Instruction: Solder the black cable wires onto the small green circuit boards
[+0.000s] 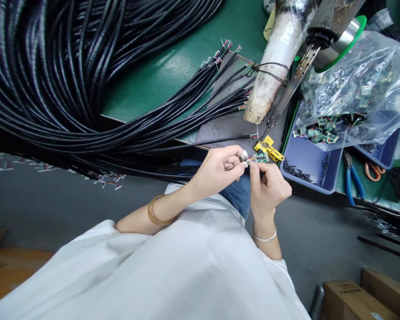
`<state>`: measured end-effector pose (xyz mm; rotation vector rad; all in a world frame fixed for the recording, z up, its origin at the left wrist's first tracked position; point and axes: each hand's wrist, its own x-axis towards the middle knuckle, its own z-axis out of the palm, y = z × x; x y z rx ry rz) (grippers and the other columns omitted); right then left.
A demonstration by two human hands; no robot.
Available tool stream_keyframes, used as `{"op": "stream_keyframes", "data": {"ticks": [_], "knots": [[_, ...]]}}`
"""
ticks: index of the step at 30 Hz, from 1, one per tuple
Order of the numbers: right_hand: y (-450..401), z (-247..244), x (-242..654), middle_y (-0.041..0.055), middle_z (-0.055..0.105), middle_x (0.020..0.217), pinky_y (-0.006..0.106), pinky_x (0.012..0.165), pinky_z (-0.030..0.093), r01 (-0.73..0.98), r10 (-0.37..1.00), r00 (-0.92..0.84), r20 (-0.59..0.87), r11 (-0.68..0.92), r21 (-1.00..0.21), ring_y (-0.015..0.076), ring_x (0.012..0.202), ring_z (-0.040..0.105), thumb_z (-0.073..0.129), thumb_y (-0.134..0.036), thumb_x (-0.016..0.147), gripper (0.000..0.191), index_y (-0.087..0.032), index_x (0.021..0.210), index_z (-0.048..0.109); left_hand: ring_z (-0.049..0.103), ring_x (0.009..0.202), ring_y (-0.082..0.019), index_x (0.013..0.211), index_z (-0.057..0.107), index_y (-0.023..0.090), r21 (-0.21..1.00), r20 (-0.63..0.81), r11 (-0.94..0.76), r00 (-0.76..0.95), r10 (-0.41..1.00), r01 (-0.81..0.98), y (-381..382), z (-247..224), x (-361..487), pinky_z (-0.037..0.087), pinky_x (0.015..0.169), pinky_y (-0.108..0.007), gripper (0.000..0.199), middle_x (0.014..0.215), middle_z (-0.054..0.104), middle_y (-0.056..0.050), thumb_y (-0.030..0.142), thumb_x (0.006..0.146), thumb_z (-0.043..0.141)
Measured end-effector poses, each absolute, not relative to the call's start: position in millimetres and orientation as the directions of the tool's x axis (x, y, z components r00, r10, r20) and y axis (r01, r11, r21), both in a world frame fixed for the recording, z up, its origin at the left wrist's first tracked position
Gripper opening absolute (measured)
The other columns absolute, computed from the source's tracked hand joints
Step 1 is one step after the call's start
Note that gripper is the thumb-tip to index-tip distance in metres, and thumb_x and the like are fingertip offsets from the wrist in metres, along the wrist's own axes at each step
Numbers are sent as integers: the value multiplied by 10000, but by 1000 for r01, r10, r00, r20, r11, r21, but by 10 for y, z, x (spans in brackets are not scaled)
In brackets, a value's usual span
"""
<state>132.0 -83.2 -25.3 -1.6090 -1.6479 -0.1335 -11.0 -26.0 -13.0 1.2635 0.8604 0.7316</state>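
Observation:
My left hand (220, 169) is closed, thumb and fingertips pinching thin coloured wires (250, 158) beside a small green circuit board (262, 157). My right hand (268, 184) is pinched on the same wires from the other side, just below the board. Pale wraps cover some of the left fingertips. A yellow clamp (269, 148) stands directly behind the board at the table's edge. Above it, a soldering iron (283, 104) points down towards the clamp. One black cable (225, 141) ends in bare wires near the iron's tip.
Thick bundles of black cables (66, 80) cover the left. A whitish extraction tube (270, 80) hangs behind the hands. At right are a blue tray (311, 158) with small black parts, a plastic bag (360, 84) of circuit boards, blue-handled pliers (353, 180) and a solder reel (345, 46).

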Motion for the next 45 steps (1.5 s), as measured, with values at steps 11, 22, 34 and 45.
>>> {"op": "stream_keyframes", "data": {"ticks": [11,22,34,45], "knots": [[-882,-189,1278,-30,673,734,231,539,412,603,815,410,410,96,-792,80,585,565,628,-256,942,114,-225,854,693,441,458,-39,863,557,148,965,-178,252,518,837,-76,-227,-69,-135,318,456,-146,73,564,583,40,211,884,588],[-883,-220,1240,-34,661,714,245,511,366,608,830,401,387,74,-790,68,533,492,647,-276,931,117,-223,845,706,418,436,-32,837,551,151,968,-185,243,497,848,-55,-230,-56,-144,313,444,-139,54,547,575,48,186,863,584],[-822,-269,1230,-57,596,610,241,513,356,842,767,251,590,128,-525,58,503,469,699,-256,905,195,-212,726,634,502,481,-65,877,559,163,978,-156,205,512,844,-41,-275,-142,-148,366,487,-164,61,555,588,42,212,881,596],[-985,119,1494,22,787,1070,270,576,521,807,762,85,642,325,-493,143,721,711,779,-161,819,391,-289,1182,713,359,362,-30,836,626,126,914,-237,398,698,675,-75,-134,119,-298,246,377,-162,74,511,614,25,197,858,622]]}}
